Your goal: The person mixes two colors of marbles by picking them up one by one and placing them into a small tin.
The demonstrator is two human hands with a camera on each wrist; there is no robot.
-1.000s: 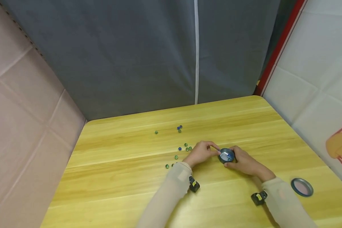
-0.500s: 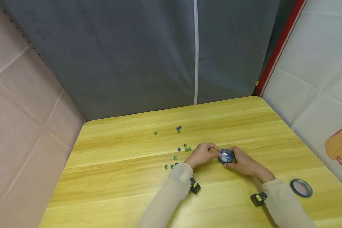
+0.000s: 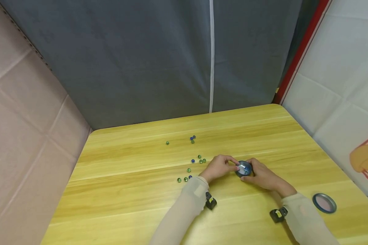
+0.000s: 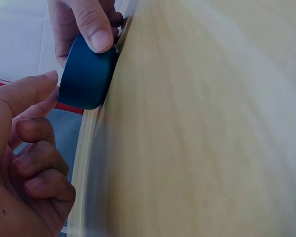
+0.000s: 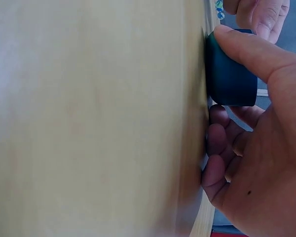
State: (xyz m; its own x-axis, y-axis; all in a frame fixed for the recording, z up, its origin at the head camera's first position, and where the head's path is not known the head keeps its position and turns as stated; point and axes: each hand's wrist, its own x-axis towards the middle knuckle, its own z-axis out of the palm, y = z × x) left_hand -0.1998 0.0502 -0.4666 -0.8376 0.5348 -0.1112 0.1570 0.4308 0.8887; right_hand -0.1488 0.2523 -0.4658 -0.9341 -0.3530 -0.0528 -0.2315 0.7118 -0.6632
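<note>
A small round blue tin (image 3: 240,173) stands on the table in the head view, with blue marbles (image 3: 246,169) lying inside it. My right hand (image 3: 262,175) grips the tin from the right, thumb in front and fingers behind. My left hand (image 3: 218,167) is at the opposite side, thumb and index fingertips right at the rim and over the opening. I cannot tell whether a marble is between those fingertips. In the left wrist view the tin's dark wall (image 4: 86,74) covers part of the left index finger, and the other fingers curl loosely.
Left of the hands, loose green marbles (image 3: 188,170) and blue marbles (image 3: 193,161) are scattered over the wooden table (image 3: 125,197). A round lid (image 3: 324,203) lies near the right edge, beside the right sleeve. A grey curtain (image 3: 141,68) hangs behind the table.
The left fingertips have shifted slightly right, further over the tin's opening; a bit of blue seen at them earlier no longer shows. The right hand and the tin hold their place.
</note>
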